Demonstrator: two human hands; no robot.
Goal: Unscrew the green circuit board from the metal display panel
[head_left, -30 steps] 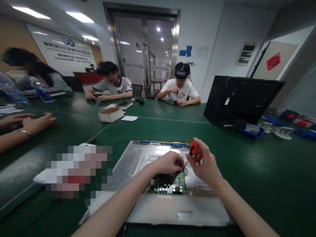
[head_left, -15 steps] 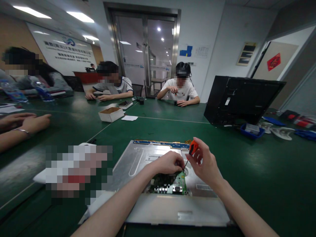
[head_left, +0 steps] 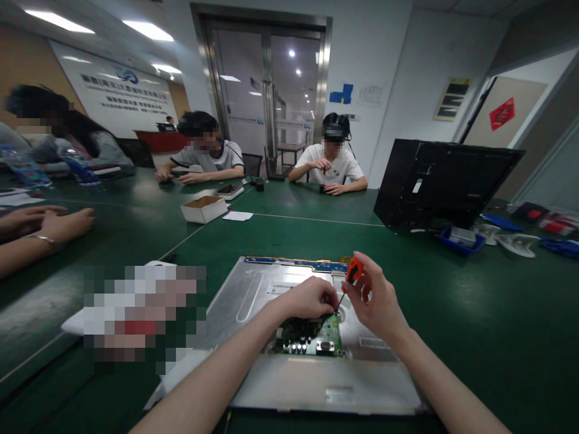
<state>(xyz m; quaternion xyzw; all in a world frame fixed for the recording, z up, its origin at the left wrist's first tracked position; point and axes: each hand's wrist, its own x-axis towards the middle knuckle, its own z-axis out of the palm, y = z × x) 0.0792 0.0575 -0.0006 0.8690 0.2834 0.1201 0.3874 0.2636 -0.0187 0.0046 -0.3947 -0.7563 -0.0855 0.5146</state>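
Observation:
My right hand [head_left: 373, 295] grips the orange and black handle of a screwdriver [head_left: 353, 271], tilted so its thin shaft runs down to the left. The tip meets the upper right corner of a green circuit board [head_left: 333, 337]. Beside that tip, my left hand [head_left: 314, 298] has its fingers curled and pinched; what they hold, if anything, is hidden. Part of the board lies behind my left hand and in its shadow. Under both hands is a flat silver metal panel [head_left: 253, 295], with a blue circuit strip [head_left: 294, 263] along its far edge.
A black monitor housing [head_left: 443, 184] stands at the right, near a blue tray [head_left: 462, 240]. An open white box [head_left: 203, 210] sits farther off. Co-workers sit across the green table [head_left: 289, 235]; another person's hands [head_left: 67, 226] rest at the left.
The screwdriver handle has turned slightly in my right hand, showing a different side of its orange and black grip. My left hand stays in place.

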